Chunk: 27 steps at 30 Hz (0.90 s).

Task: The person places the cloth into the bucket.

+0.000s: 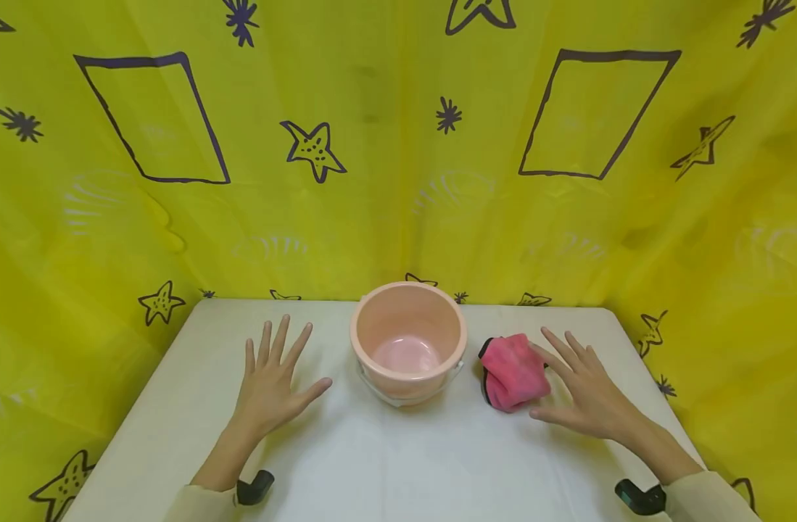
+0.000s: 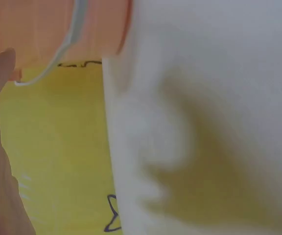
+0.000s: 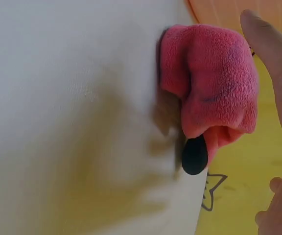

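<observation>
A peach-coloured bucket stands upright at the back middle of the white table, its pale handle hanging down in front. To its right lies a crumpled pink cloth with dark edging. A dark rounded part pokes out from under the cloth in the right wrist view. My left hand hovers left of the bucket, fingers spread and holding nothing. Beside the cloth, my right hand is also spread, its fingertips overlapping the cloth's right edge in the head view.
The white table reaches back to a yellow curtain with drawn stars and shells, which also hangs along both sides. Both wrists wear a small dark device, the left one and the right one. Hand shadows fall on the tabletop.
</observation>
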### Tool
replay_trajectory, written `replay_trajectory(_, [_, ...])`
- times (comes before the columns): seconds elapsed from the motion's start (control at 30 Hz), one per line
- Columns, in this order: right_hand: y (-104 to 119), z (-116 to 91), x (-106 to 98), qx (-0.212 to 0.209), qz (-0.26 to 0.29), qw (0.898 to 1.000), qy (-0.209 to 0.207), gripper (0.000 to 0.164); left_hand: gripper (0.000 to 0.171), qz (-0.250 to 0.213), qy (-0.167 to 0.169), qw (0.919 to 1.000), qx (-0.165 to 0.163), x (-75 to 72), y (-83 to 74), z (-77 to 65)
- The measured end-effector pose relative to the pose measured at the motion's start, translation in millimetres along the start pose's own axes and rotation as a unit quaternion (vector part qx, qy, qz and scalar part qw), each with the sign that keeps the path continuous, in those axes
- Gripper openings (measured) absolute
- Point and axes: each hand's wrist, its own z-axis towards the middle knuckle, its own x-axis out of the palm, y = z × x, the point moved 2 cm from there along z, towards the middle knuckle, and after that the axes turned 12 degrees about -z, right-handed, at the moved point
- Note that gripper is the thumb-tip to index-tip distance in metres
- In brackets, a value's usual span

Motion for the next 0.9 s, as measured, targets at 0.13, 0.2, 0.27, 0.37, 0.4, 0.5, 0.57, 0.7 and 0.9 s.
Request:
replay_trajectory(0.13, [4, 3, 5, -0.006, 0.009, 1.0, 0.005, 0.101, 0.097, -0.03, -0.005, 0.9994, 0.014, 0.5, -14.7, 5.5])
replay_trajectory(0.2, [7, 5, 7, -0.008, 0.017, 1.0, 0.007, 0.099, 0.096, -0.045, -0.01, 0.9986, 0.025, 1.2, -22.0, 8.3])
replay_trajectory(0.27, [10, 8, 9, -0.008, 0.026, 1.0, 0.011, 0.097, 0.095, -0.061, -0.016, 0.9973, 0.037, 2.1, -28.9, 11.2])
replay_trajectory(0.37, [13, 13, 12, -0.008, 0.038, 0.999, 0.017, 0.093, 0.093, -0.077, -0.021, 0.9954, 0.054, 4.6, -37.9, 16.0])
replay_trajectory(0.4, [14, 15, 13, -0.009, 0.042, 0.999, 0.019, 0.092, 0.093, -0.08, -0.022, 0.9948, 0.059, 5.6, -40.7, 17.6])
replay_trajectory(0.5, [16, 19, 19, -0.018, 0.046, 0.999, 0.019, 0.089, 0.093, -0.091, -0.023, 0.9934, 0.067, 8.7, -48.2, 22.7])
replay_trajectory(0.57, [17, 21, 24, -0.026, 0.048, 0.998, 0.019, 0.089, 0.094, -0.101, -0.024, 0.9921, 0.071, 11.3, -52.3, 25.4])
replay_trajectory(0.7, [18, 25, 32, -0.036, 0.054, 0.997, 0.029, 0.089, 0.095, -0.129, -0.027, 0.9883, 0.078, 16.6, -59.5, 28.7])
replay_trajectory(0.9, [17, 31, 42, -0.055, 0.038, 0.997, 0.044, 0.091, 0.097, -0.157, -0.029, 0.9836, 0.084, 22.6, -66.1, 33.3])
